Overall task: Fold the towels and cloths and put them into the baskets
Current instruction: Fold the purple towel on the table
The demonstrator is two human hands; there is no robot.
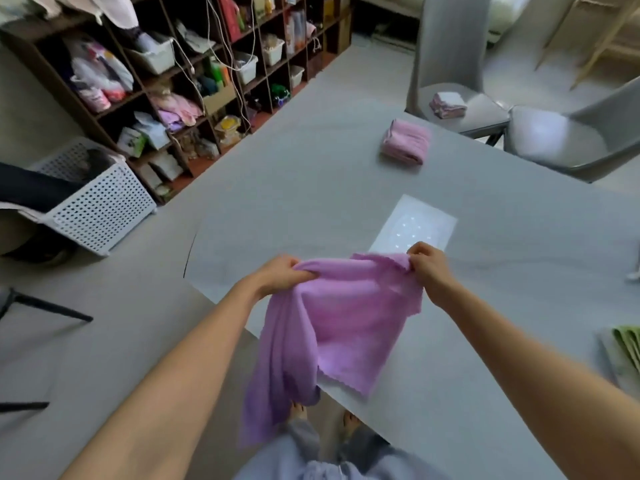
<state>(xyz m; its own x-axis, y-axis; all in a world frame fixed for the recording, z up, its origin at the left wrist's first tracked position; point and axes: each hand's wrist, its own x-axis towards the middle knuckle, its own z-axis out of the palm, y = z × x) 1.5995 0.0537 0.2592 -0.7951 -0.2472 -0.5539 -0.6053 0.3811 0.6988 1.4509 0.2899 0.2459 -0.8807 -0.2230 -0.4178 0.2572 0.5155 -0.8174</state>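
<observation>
1. Here, the left hand and the right hand each grip a top corner of the purple towel, fingers curled into it.
2. The towel hangs partly over the near edge of the grey surface.
3. A folded pink towel lies farther back; a white basket stands on the floor.

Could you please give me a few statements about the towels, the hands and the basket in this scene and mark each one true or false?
1. Both hands grip the purple cloth: the left hand and right hand hold its top edge. True.
2. The purple cloth lies fully folded on the table. False: it is unfolded, and part hangs past the table's edge.
3. A folded pink towel rests on the table's far side. True.
4. The white perforated basket stands on the table. False: it stands off the table, at the left.
5. A folded cloth lies on a chair seat. True.
</observation>
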